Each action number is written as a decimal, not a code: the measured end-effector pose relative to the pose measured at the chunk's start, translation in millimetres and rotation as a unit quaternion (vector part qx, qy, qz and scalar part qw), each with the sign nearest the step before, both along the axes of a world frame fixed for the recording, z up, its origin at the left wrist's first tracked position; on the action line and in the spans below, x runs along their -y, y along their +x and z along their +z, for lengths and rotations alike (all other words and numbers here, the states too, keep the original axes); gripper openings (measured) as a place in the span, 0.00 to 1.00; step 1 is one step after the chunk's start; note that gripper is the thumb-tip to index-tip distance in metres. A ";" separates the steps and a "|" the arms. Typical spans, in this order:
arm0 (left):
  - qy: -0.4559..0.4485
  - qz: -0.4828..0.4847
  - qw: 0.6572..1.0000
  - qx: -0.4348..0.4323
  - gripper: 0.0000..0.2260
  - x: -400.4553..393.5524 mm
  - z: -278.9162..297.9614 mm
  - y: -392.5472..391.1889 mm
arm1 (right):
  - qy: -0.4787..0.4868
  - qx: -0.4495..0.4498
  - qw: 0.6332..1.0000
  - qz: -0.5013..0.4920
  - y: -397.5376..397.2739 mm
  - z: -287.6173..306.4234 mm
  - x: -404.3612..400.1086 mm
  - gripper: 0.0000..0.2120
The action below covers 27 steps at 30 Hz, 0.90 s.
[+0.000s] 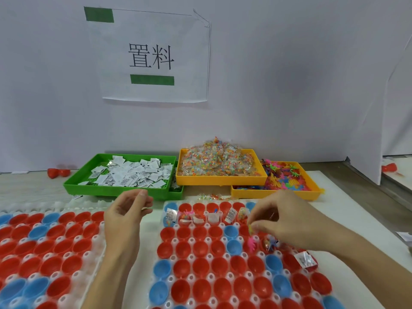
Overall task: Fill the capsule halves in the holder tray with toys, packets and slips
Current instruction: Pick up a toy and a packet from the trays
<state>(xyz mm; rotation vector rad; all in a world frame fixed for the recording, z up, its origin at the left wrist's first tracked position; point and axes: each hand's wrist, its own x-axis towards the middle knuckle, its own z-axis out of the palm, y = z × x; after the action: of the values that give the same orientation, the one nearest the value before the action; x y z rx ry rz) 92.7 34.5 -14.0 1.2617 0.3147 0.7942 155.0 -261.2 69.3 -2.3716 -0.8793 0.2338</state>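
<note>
Your holder tray [223, 259] fills the lower right of the frame. Only its second row from the top and a few cups just below it hold toys, packets or slips; the red and blue capsule halves [201, 267] below look bare, so most remains. Your right hand [278, 221] pinches a small yellowish piece above the pink toy [252, 243]. Your left hand [124, 212], centre-left, is loosely curled; whether it holds anything, you can't tell.

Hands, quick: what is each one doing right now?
Left hand: fingers curled, whether it holds anything cannot be told.
Right hand: pinching a small yellowish piece above the holder tray.
</note>
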 end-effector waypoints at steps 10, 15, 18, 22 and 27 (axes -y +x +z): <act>-0.009 0.015 1.000 -0.017 0.07 -4.4 -10.0 3.8 | -0.071 0.035 0.997 0.025 3.8 -23.6 -4.0 0.05; -0.009 0.017 1.000 -0.021 0.08 -7.0 -12.3 3.0 | -0.084 0.017 0.996 0.028 2.3 -24.0 -4.9 0.07; -0.008 0.017 0.999 -0.026 0.09 -6.7 -12.3 3.1 | -0.096 0.033 0.995 0.019 2.6 -23.3 -5.0 0.04; -0.007 0.018 0.999 -0.030 0.09 -6.5 -11.5 3.8 | -0.119 0.048 0.992 0.009 1.0 -21.9 -5.3 0.05; -0.001 0.014 0.999 -0.034 0.09 -5.2 -11.5 3.7 | -0.142 0.062 0.988 0.030 -1.9 -17.7 -5.7 0.06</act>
<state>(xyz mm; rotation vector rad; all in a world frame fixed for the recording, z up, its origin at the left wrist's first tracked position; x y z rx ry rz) 96.5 39.7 -25.4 1.2867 0.3892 0.7744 153.1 -255.5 51.6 -2.6476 -1.0365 0.2525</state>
